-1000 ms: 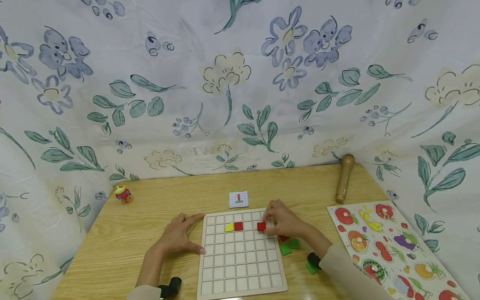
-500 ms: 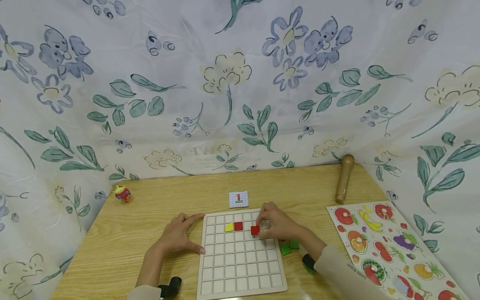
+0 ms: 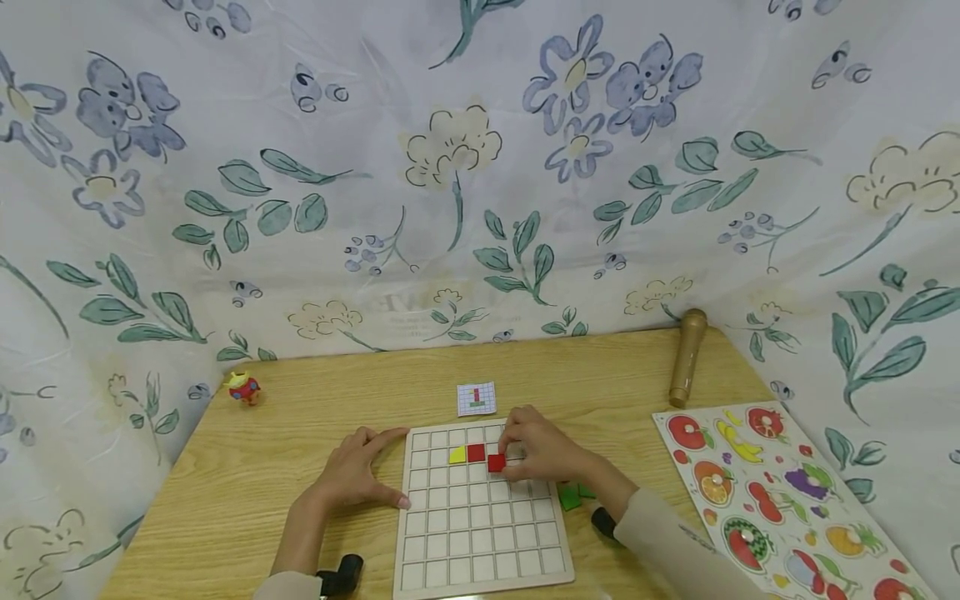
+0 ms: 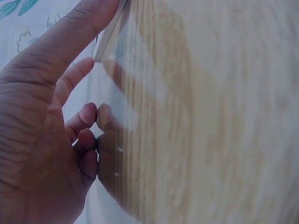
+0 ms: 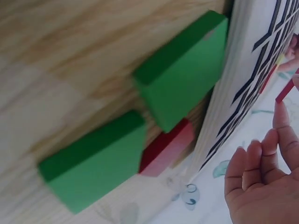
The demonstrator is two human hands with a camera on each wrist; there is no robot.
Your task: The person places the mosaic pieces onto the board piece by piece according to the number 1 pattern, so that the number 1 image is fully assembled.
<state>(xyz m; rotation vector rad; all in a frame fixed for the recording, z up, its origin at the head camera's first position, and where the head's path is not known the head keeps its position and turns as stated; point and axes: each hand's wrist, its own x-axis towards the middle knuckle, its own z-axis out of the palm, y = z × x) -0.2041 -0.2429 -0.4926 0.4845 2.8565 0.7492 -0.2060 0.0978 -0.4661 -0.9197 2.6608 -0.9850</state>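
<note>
A wooden grid board (image 3: 438,550) lies on the table, with a yellow piece (image 3: 458,455) and a red square tile (image 3: 476,452) side by side in its upper part. Another red tile (image 3: 497,463) is pinched by my right hand (image 3: 542,450) over the board, just right of and slightly below the first red one. My left hand (image 3: 351,473) rests at the board's left edge, its thumb and forefinger straight and touching the rim. In the right wrist view, two green tiles (image 5: 103,163) and a red tile (image 5: 168,148) lie beside the board.
A small card (image 3: 476,399) with a coloured grid pattern lies behind the board. Right of it are a gold microphone-shaped object (image 3: 687,358) and a fruit puzzle board (image 3: 738,483). A small red and yellow toy (image 3: 243,388) stands at the back left.
My right hand has moved left across the board with the pinched red tile, bringing it closer to the red tile lying there. My left hand has stayed in place.
</note>
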